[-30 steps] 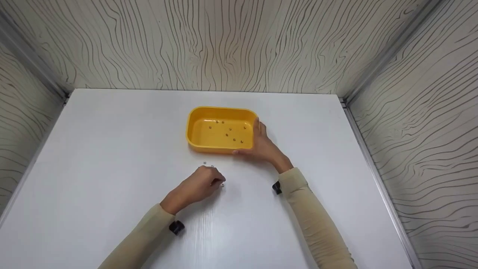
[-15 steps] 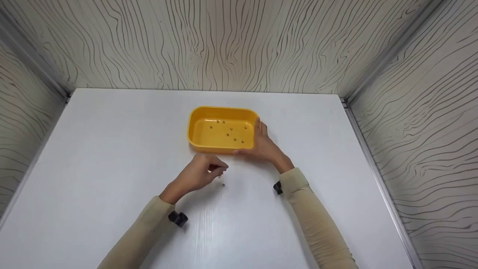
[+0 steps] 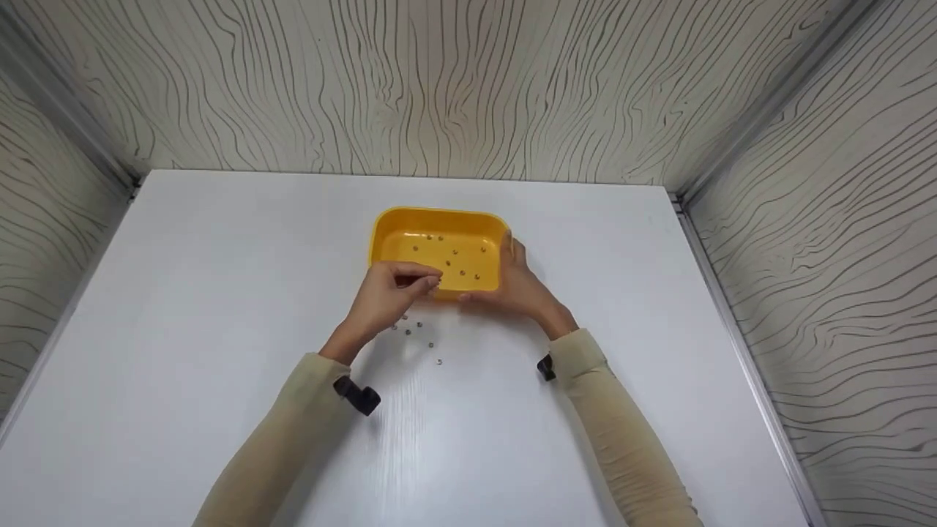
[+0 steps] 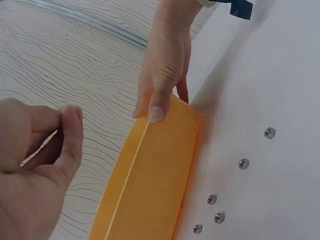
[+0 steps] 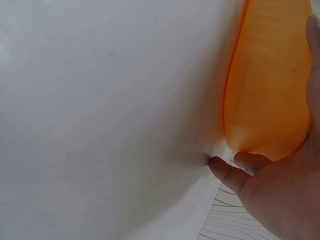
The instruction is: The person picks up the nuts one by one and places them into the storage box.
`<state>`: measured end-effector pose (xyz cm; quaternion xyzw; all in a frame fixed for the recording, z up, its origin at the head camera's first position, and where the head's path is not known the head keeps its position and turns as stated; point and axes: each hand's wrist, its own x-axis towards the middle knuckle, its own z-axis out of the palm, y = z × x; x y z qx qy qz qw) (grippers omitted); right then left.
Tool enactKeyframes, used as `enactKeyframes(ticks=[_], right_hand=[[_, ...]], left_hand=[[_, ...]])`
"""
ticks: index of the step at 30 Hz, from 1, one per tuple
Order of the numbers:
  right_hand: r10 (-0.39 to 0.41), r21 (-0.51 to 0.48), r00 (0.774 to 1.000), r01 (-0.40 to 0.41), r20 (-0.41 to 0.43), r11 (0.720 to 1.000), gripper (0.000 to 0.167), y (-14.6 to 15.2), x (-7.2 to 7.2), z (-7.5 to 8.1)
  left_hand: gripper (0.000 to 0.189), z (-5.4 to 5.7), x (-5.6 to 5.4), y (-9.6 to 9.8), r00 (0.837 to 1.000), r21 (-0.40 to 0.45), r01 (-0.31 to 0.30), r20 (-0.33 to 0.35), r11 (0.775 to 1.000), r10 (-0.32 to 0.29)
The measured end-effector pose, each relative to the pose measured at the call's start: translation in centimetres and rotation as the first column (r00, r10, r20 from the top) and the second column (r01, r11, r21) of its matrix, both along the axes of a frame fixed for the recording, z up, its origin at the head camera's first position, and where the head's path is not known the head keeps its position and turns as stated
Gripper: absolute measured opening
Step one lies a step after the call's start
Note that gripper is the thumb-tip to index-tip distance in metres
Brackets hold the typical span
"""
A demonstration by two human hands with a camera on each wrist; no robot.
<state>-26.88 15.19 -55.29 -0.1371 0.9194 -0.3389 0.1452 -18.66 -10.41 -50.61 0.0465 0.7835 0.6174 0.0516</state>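
A yellow plastic bin [image 3: 439, 219] stands on the white table, with several small nuts [image 3: 454, 252] scattered over its floor. My left hand [image 3: 382, 294] is raised over the bin's near rim, thumb and fingertips pinched together. A tiny dark nut [image 3: 439, 281] shows at those fingertips in the head view; in the left wrist view the closed fingertips hide it. My right hand [image 3: 521, 285] grips the bin's right end, thumb against the near wall [image 4: 165, 165] and fingers at the far side. Several metal hex nuts [image 4: 243, 164] lie on the table in front of the bin.
The white table [image 3: 219, 293] is bounded by wood-grain patterned panels [image 3: 454, 88] at the back and both sides. Metal rails [image 3: 739, 329] run along the edges. A black wrist camera [image 3: 359, 395] sits on the left wrist.
My left hand has risen from among the nuts on the table and moved forward over the bin's near rim, uncovering the loose nuts. The right hand stays on the bin.
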Motion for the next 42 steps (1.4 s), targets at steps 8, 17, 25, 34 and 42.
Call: enactKeyframes(ticks=[8,17,25,34,42], right_hand=[[-0.004,0.025,1.0,0.004,0.011,1.0,0.16,0.1,0.0,0.1],[-0.003,0.048,1.0,0.002,0.014,0.999,0.161,0.2,-0.1,0.2],[-0.016,0.049,1.0,0.016,0.005,0.999,0.16,0.1,-0.1,0.0],[-0.02,0.03,1.0,0.019,0.011,0.999,0.16,0.0,0.1,-0.3],[-0.03,0.031,0.999,0.029,0.011,0.999,0.159,-0.1,0.2,0.0]], left_hand=[[0.019,0.6,-2.0,-0.2,0.996,0.1,-0.066,0.063,0.993,0.06],[0.022,1.5,-5.5,0.4,0.982,0.205,-0.145,0.153,0.968,0.114],[0.021,1.5,-8.0,1.8,0.926,0.233,-0.302,0.304,0.924,0.225],[0.013,1.2,-9.6,2.5,0.828,0.179,-0.456,0.445,0.872,0.342],[0.014,0.7,-9.5,2.8,0.783,0.135,-0.472,0.517,0.871,0.344]])
